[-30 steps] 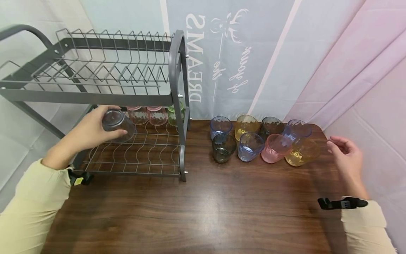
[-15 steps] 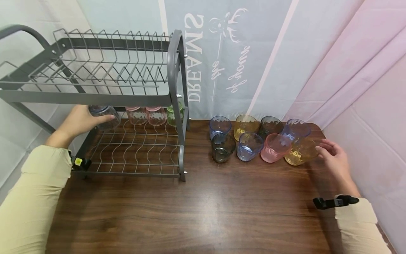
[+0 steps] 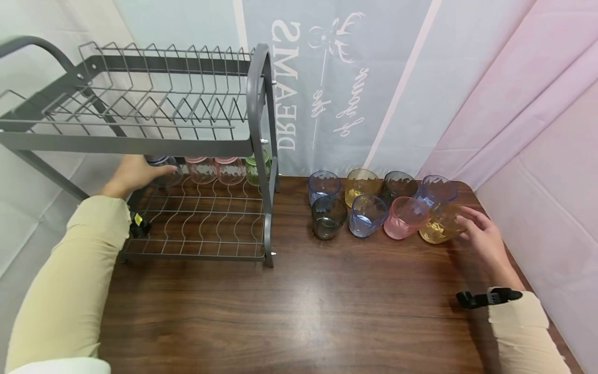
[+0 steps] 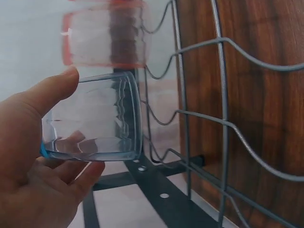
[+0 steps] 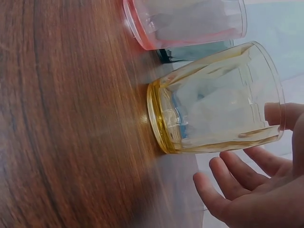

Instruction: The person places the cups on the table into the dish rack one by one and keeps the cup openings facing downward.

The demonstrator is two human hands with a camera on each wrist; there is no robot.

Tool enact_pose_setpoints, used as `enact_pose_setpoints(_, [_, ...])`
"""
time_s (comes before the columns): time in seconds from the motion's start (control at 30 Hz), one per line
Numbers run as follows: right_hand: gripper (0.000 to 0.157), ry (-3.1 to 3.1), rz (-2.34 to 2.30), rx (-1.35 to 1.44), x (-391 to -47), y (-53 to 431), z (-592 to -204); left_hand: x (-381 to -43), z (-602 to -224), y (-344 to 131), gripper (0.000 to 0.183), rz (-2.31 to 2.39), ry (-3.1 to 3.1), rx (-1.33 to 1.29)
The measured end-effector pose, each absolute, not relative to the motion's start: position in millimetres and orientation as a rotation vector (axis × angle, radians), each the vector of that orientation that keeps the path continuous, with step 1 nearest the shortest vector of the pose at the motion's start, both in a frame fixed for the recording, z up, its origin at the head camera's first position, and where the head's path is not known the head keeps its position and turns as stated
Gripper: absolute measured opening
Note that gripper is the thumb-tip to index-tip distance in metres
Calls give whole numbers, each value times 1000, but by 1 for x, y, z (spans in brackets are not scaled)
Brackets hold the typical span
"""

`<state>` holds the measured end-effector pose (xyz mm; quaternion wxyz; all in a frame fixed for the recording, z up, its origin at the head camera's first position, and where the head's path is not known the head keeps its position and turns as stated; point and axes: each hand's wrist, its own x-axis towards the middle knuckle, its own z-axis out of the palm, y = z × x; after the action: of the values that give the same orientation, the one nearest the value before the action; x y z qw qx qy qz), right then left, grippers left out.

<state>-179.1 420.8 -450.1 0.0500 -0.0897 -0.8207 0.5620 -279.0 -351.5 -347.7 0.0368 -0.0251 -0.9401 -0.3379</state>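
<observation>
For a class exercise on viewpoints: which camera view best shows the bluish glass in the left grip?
The left wrist view: the bluish glass is large and close there, though the left grip covers part. The head view shows it smaller, partly hidden by the rack. The right wrist view does not show it.

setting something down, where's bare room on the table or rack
The brown wooden table is bare in front of the dark grey metal rack and eight tinted transparent glasses. Bare too: the upper wire tier, the lower shelf's front. Crowded: that shelf's back, where the left hand holds a blue-tinted glass beside three inverted ones, and the table's back right.
</observation>
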Motion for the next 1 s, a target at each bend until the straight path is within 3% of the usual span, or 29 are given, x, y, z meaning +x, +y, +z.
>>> enact_pose_setpoints(0.27, [54,-2342,1971,-276,-180,419,-455,-290,-360,-353,88,-1013,-2855,15])
enact_pose_setpoints(0.6, [32,-2285,2042,-187,-179,418,-456,-293,-367,-347,90,-1029,-2896,80])
enact_pose_setpoints(1.0, [46,-2395,2010,-111,-181,417,-456,-300,-376,-342,87,-994,-2899,150])
